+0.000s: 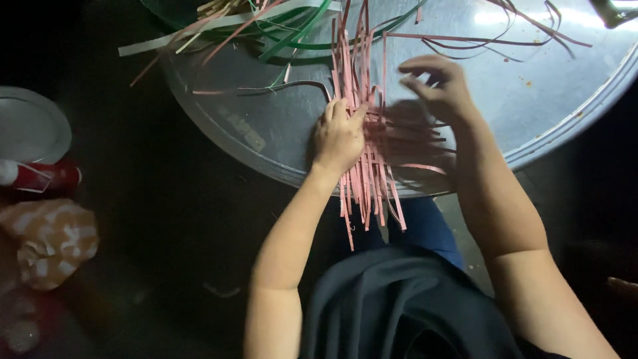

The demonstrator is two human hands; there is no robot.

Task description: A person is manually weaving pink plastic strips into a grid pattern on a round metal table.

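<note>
The left hand [339,136] is pressing flat, fingers together, on the bundle of thin pink strips [365,119] lying on the round metal tray [266,126]. The right hand [435,86] is hovering above them with loosely curled fingers, grasping nothing. If the pressing hand is slipping, the crossed strips may be sliding apart, I think.

A round, grey metal bench [551,100] fills the upper right of the frame. Pink strips [365,133] lie across its middle, hanging over the near edge; green and pale strips [279,26] pile at the upper left.
</note>
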